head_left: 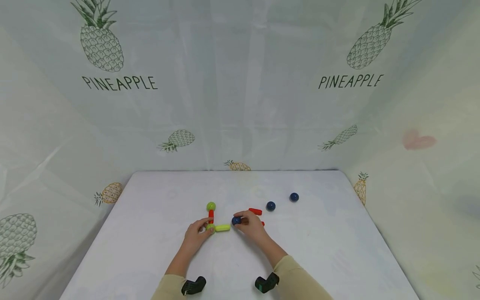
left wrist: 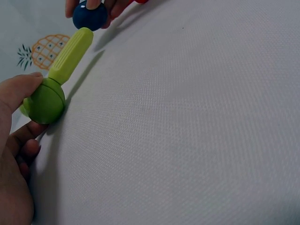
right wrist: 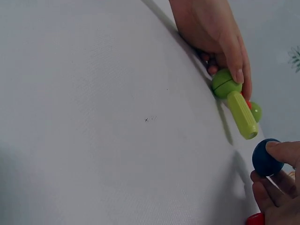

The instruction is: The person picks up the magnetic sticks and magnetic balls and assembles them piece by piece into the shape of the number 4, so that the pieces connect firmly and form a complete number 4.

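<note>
My left hand [head_left: 196,235] grips a green ball [left wrist: 46,102] at the corner of a small joined piece. From that ball a yellow-green rod [head_left: 223,228] points right, its far end free. A red rod [head_left: 211,216] runs away from the same ball to a second green ball [head_left: 211,206]. In my right hand [head_left: 252,226], a dark blue ball [right wrist: 267,158] is pinched between thumb and fingers. It is close to the free end of the yellow-green rod, with a small gap between them in the right wrist view.
Beyond my right hand lies a red rod [head_left: 255,211]; another red piece [head_left: 263,223] is mostly hidden by that hand. Two dark blue balls, a nearer one [head_left: 271,206] and a farther one [head_left: 294,197], rest on the white table [head_left: 318,250]. A pineapple-print cloth [head_left: 240,104] hangs behind.
</note>
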{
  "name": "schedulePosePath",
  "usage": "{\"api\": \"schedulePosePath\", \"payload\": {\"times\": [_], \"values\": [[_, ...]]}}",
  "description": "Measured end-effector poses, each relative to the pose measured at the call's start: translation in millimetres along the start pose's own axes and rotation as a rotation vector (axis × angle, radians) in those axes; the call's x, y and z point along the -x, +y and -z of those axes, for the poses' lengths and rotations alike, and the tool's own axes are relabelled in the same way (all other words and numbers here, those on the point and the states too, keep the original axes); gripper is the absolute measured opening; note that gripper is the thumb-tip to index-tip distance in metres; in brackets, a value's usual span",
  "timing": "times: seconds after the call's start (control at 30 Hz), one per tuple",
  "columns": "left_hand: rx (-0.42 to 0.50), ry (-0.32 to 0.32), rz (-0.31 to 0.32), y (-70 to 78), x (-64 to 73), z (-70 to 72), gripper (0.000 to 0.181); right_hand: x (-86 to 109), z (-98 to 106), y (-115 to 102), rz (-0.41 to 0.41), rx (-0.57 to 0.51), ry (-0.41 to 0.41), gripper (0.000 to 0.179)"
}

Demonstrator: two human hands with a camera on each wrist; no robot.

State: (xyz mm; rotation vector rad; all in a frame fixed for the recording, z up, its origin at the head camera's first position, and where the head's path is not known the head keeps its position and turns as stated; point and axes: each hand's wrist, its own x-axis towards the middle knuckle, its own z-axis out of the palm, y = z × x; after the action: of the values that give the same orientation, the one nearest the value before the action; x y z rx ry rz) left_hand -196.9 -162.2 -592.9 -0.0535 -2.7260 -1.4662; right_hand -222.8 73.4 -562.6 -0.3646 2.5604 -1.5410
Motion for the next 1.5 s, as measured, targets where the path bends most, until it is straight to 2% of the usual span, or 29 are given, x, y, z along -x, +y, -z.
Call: {"api": "schedulePosePath", "payload": {"times": [0.23, 0.57, 0.7, 0.83, 1.0, 1.23, 1.5], "values": [[0.006, -0.009, 0.008, 1.0, 0.5, 0.9, 0.034, -2.6, 1.4, 3.7, 0.071, 0.074, -0.042, 0.032], [0.007, -0.010, 0.017, 2.6, -0.2, 1.5, 0.033, -6.0, 2.1, 4.5, 0.036, 0.121, -0.092, 0.031], [0.005, -0.006, 0.000, 3.5, 0.1, 1.0, 0.032, -6.2, 2.4, 2.9, 0.030, 0.152, -0.112, 0.031], [0.000, 0.001, -0.024, 3.9, 1.3, 0.6, 0.032, -6.1, 1.7, 1.9, 0.012, 0.173, -0.111, 0.031], [-0.012, 0.003, -0.026, 3.3, 2.0, 0.6, 0.032, -6.2, 0.4, 1.8, 0.006, 0.177, -0.104, 0.030], [-0.024, -0.022, 0.039, 2.3, 1.5, 0.8, 0.038, -6.3, -1.3, 4.4, 0.012, 0.179, -0.101, 0.030], [-0.099, -0.008, 0.003, 4.6, 2.5, -1.6, 0.038, -5.1, -5.2, 4.4, 0.038, 0.181, -0.087, 0.030]]}}
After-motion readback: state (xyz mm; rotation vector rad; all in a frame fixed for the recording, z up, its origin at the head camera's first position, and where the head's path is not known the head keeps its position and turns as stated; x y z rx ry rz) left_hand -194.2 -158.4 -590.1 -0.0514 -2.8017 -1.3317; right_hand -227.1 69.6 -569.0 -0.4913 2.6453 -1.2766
